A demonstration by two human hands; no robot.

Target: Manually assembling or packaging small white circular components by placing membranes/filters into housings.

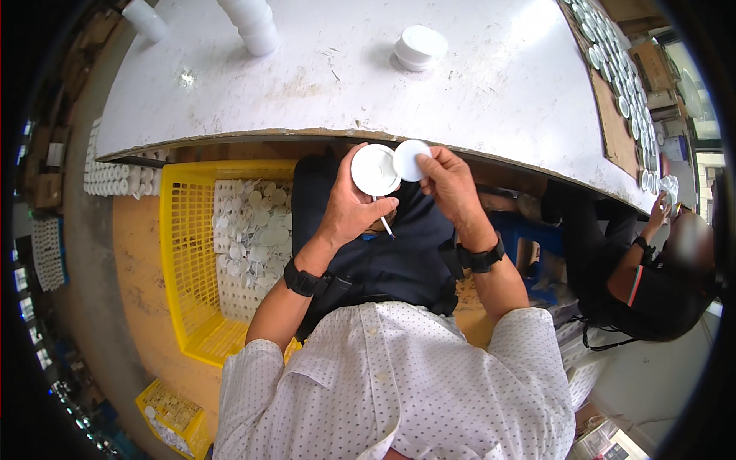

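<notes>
My left hand is closed around a round white plastic housing, its hollow side facing up. A thin white cable hangs from the housing's lower edge. Between the fingers and thumb of my right hand is a flat white disc. The disc's left edge overlaps the housing's right rim in view; whether they touch I cannot tell. Both hands are over my lap, just off the table's near edge. On the white table ahead sits a short stack of round white pieces.
A yellow basket with many white discs stands to my left. Taller white stacks rise at the table's far left. Rows of round pieces line a board on the right, near a seated co-worker. A smaller yellow basket lies lower left.
</notes>
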